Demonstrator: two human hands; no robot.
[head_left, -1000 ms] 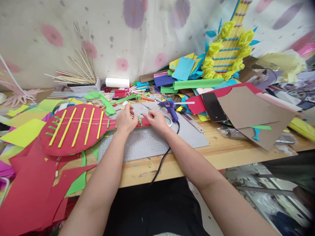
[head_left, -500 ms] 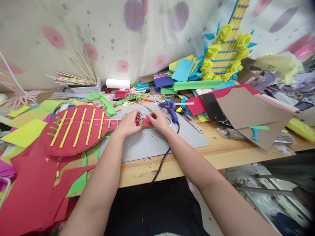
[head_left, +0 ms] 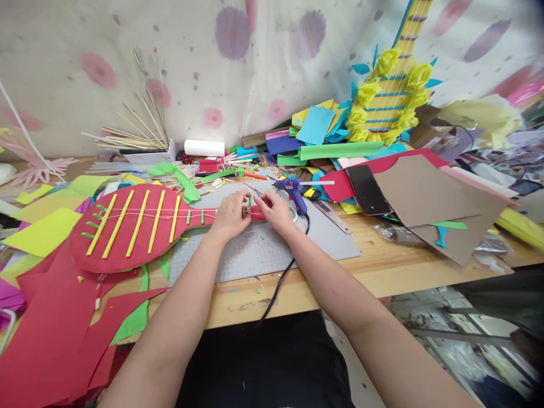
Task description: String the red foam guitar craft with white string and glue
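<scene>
A red lute-shaped foam craft piece [head_left: 136,249] lies on the table, its round body at the left and its neck to the right. Yellow strips cross the body and short green strips sit along the neck. Thin white string [head_left: 140,216] runs along it toward my hands. At the neck, my left hand [head_left: 232,216] is closed, thumb and fingertips pinching at the string beside a green strip. Just right of it, my right hand [head_left: 275,212] pinches the string too, fingers curled over the neck's end. The fingertips partly hide the string.
A grey cutting mat [head_left: 238,258] lies under the neck. Near my right hand are a blue glue gun [head_left: 295,192] with a black cord, a tape roll [head_left: 293,214] and a metal ruler [head_left: 334,217]. Farther right lie a phone [head_left: 368,190] and brown card [head_left: 419,190]. Red foam sheets [head_left: 46,328] lie front left.
My left hand has shifted slightly right, closer to my right hand, baring more of the neck. A green strip now stands up between the fingertips. The right hand has barely moved.
</scene>
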